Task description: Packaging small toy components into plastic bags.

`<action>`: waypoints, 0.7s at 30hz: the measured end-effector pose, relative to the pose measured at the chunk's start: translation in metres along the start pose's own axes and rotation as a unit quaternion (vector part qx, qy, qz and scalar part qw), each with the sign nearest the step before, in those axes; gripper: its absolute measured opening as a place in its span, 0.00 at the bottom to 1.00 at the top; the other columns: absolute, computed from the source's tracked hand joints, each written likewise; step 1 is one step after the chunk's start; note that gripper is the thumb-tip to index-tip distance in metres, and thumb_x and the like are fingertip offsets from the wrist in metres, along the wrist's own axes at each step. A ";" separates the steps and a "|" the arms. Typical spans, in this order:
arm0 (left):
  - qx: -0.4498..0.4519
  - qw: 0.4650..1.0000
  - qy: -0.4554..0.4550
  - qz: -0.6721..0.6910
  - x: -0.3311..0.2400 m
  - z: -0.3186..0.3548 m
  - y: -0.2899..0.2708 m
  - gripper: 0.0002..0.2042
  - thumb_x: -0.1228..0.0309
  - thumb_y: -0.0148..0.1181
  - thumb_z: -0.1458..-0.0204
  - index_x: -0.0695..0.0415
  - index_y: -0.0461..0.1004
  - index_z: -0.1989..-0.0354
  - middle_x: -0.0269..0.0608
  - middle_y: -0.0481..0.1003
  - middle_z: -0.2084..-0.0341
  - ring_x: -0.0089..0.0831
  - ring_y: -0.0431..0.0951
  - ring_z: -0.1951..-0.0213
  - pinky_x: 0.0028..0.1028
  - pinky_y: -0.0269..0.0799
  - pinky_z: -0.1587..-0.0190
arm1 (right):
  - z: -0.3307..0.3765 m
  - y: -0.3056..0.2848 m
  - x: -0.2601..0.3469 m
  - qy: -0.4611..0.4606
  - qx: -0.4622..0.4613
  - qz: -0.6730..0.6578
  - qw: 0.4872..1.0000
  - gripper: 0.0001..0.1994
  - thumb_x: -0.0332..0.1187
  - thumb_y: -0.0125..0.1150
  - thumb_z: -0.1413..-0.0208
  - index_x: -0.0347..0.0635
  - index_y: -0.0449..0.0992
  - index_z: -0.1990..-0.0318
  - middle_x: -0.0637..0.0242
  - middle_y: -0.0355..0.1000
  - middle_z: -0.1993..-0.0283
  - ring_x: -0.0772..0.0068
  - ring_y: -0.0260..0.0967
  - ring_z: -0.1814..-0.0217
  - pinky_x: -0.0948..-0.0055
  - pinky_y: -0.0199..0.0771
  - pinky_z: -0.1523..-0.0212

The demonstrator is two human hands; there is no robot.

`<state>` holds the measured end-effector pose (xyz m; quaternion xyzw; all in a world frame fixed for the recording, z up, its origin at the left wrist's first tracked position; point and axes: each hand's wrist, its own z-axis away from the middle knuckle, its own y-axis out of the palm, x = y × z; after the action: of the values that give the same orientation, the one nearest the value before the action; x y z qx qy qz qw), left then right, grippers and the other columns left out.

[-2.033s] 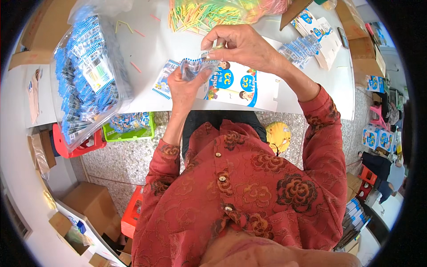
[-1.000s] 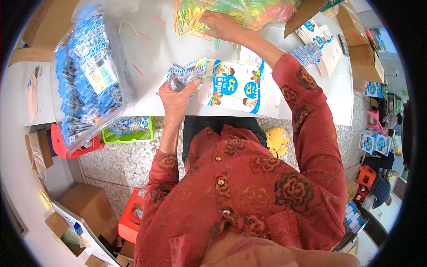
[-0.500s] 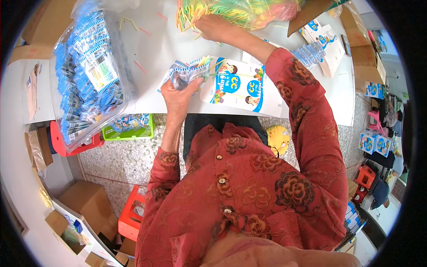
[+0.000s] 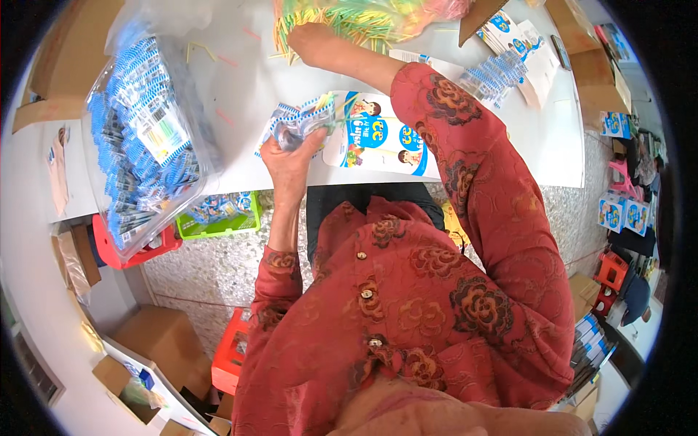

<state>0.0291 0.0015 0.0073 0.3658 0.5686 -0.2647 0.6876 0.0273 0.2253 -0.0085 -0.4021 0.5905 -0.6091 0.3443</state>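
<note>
Forearm [image 4: 367, 65] stretched forward, the right hand [image 4: 313, 45] meets the straws [image 4: 358, 22] at twelve o'clock, its grip too hidden to tell, while the left hand [image 4: 289, 166] pinches crinkled blue-and-white packaging [image 4: 302, 116] at eleven o'clock.

A shiny blue-and-white packet [image 4: 302, 116] is held bent and puffed out, with pale yellow-green ends poking out at its right, while lots of thin yellow and green sticks [image 4: 358, 22] lie farther away in a messy heap.
</note>
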 end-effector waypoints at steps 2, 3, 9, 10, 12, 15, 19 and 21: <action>-0.001 1.000 0.000 0.010 -0.001 0.001 -0.001 0.11 0.79 0.65 0.59 0.64 0.76 0.64 0.35 0.77 0.70 0.18 0.74 0.69 0.21 0.70 0.63 | 0.004 0.001 0.002 -0.018 -0.011 0.018 1.000 0.08 0.19 0.55 0.61 0.33 0.75 0.70 0.54 0.73 0.70 0.55 0.74 0.65 0.63 0.75 0.68; 0.000 1.000 0.001 0.010 -0.002 0.001 -0.001 0.11 0.79 0.65 0.59 0.64 0.76 0.64 0.35 0.77 0.70 0.18 0.74 0.69 0.21 0.70 0.63 | 0.006 0.002 0.001 -0.035 -0.021 0.037 0.998 0.08 0.18 0.54 0.61 0.33 0.75 0.69 0.54 0.73 0.70 0.57 0.74 0.65 0.63 0.75 0.68; 0.001 1.000 0.005 0.002 0.001 0.001 -0.002 0.11 0.79 0.65 0.59 0.63 0.76 0.64 0.34 0.77 0.69 0.18 0.74 0.69 0.20 0.70 0.63 | 0.011 0.014 -0.021 -0.074 -0.069 0.011 0.995 0.08 0.20 0.52 0.60 0.34 0.74 0.70 0.54 0.73 0.70 0.53 0.73 0.66 0.61 0.73 0.66; -0.003 1.000 0.004 0.002 0.001 0.001 -0.003 0.11 0.79 0.65 0.59 0.63 0.76 0.64 0.34 0.77 0.69 0.18 0.74 0.69 0.20 0.70 0.63 | 0.015 0.013 -0.026 -0.076 -0.070 0.011 0.995 0.08 0.20 0.52 0.60 0.34 0.74 0.70 0.54 0.73 0.70 0.53 0.73 0.66 0.61 0.73 0.66; -0.011 1.000 0.005 0.004 0.001 0.003 -0.004 0.12 0.79 0.65 0.59 0.63 0.76 0.63 0.34 0.77 0.70 0.18 0.74 0.69 0.20 0.70 0.63 | 0.031 -0.005 -0.028 -0.057 -0.121 -0.088 0.987 0.07 0.23 0.51 0.59 0.35 0.73 0.71 0.54 0.73 0.71 0.51 0.71 0.68 0.62 0.73 0.66; 0.000 1.000 0.011 -0.002 0.000 0.002 0.000 0.11 0.79 0.65 0.59 0.63 0.76 0.64 0.34 0.77 0.70 0.18 0.74 0.69 0.20 0.70 0.63 | 0.047 -0.014 -0.054 0.029 -0.125 -0.187 0.974 0.06 0.28 0.52 0.55 0.37 0.73 0.71 0.57 0.73 0.73 0.58 0.71 0.71 0.67 0.72 0.69; 0.000 1.000 0.017 0.002 0.007 0.002 -0.003 0.10 0.79 0.65 0.58 0.63 0.76 0.65 0.34 0.77 0.70 0.17 0.73 0.70 0.19 0.70 0.64 | 0.080 -0.027 -0.054 0.119 -0.092 -0.422 0.894 0.07 0.32 0.54 0.52 0.40 0.73 0.69 0.58 0.71 0.76 0.64 0.71 0.73 0.71 0.70 0.71; 0.011 1.000 0.021 0.001 0.005 0.002 0.003 0.10 0.79 0.65 0.58 0.63 0.76 0.66 0.34 0.77 0.70 0.17 0.73 0.70 0.19 0.70 0.64 | 0.095 -0.017 -0.058 0.104 -0.108 -0.391 0.908 0.08 0.35 0.54 0.49 0.40 0.74 0.67 0.61 0.70 0.77 0.70 0.70 0.76 0.73 0.68 0.73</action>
<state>0.0334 0.0019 0.0031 0.3798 0.5795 -0.2624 0.6716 0.1386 0.2359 0.0018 -0.5697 0.4806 -0.6660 -0.0302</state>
